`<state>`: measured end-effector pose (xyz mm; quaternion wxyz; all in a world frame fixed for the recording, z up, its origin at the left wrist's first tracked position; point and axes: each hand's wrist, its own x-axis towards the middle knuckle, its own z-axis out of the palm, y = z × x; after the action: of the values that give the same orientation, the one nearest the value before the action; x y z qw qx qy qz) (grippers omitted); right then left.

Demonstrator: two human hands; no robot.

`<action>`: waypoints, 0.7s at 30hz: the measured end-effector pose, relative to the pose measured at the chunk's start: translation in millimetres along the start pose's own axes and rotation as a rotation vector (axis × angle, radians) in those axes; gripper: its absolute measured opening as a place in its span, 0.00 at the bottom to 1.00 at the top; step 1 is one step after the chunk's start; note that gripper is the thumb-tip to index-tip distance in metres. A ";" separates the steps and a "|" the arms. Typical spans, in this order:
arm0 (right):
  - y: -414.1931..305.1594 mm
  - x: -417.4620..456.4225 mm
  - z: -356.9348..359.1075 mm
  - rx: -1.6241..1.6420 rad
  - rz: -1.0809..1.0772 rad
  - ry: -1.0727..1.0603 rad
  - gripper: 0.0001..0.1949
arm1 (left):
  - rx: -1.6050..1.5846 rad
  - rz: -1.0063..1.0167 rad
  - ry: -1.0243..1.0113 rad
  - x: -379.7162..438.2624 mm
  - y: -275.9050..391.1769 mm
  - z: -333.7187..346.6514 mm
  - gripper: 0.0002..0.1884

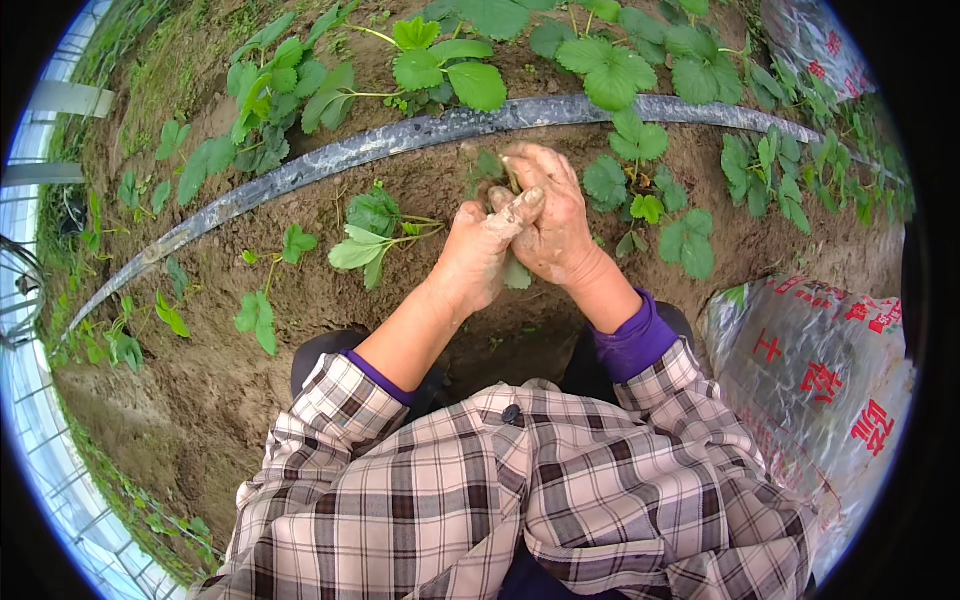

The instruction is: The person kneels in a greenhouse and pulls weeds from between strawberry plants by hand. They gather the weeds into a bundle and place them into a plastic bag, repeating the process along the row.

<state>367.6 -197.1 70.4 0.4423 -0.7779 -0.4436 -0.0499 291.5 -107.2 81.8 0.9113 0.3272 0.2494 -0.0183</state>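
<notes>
My left hand (480,251) and my right hand (551,214), both muddy, meet over the soil just below a grey drip hose (420,133). A small green plant piece (489,166) shows between the fingers, partly blurred, and a pale leaf (517,273) hangs out beneath the palms. How each finger grips it is partly hidden. Left of my left hand, a strawberry plant with broad leaves (373,214) lies low on the soil. Another strawberry plant (688,241) grows to the right of my right hand.
Larger strawberry plants (607,71) grow beyond the hose. Small seedlings (257,319) stand at the left. A shiny plastic sack with red print (810,375) lies at the right, and another (817,45) at the top right. My dark-clad knees (326,356) border the bed.
</notes>
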 end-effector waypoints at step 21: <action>-5.3 -26.9 57.0 -0.342 -0.050 -0.382 0.02 | -0.086 0.400 0.400 -12.5 143.9 -75.8 0.11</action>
<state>329.6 -171.6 26.7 0.2112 -0.8255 -0.5232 0.0128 275.3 50.1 122.0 0.8424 0.3283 0.3553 0.2374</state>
